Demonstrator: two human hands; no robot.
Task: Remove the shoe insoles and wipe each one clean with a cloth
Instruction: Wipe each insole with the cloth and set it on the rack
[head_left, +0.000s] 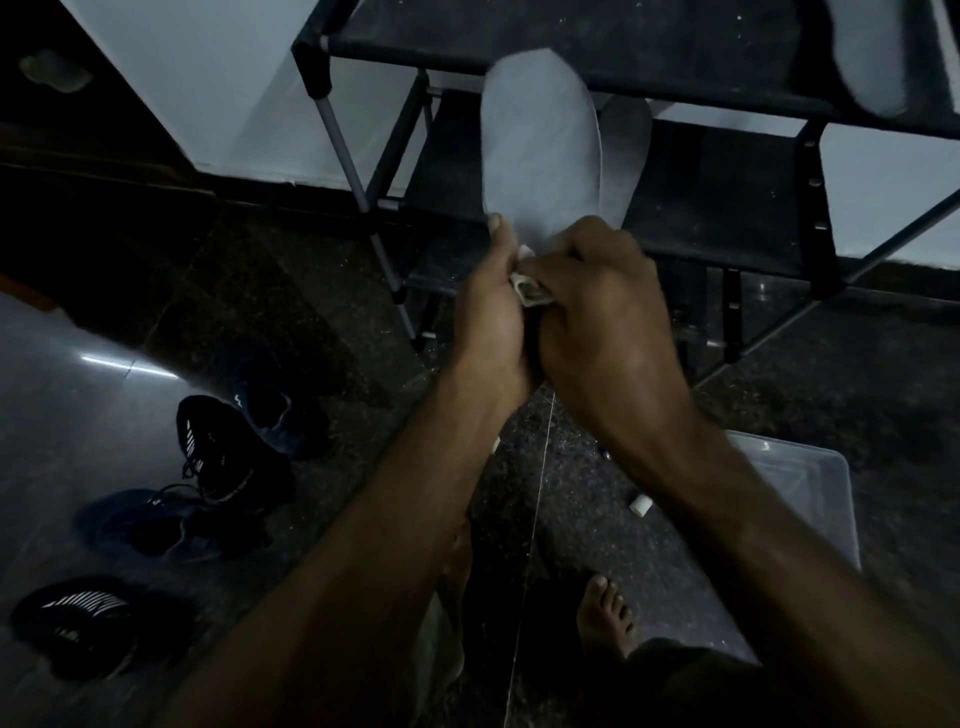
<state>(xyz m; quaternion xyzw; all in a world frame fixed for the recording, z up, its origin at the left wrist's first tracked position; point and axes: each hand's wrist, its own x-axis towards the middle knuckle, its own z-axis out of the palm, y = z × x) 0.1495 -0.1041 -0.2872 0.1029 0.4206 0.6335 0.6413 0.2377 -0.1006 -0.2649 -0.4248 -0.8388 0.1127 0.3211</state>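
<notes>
In front of the black rack, the left hand grips the near end of a pale insole, holding it upright. The right hand pinches a bunched cloth against the insole's near end. Another insole lies on the rack's top shelf. Dark shoes sit on the floor to the left, a clear tub to the right.

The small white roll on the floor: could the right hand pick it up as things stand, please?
Probably not yet: the right hand grips the cloth against the insole. The white roll lies unobstructed below.
</notes>
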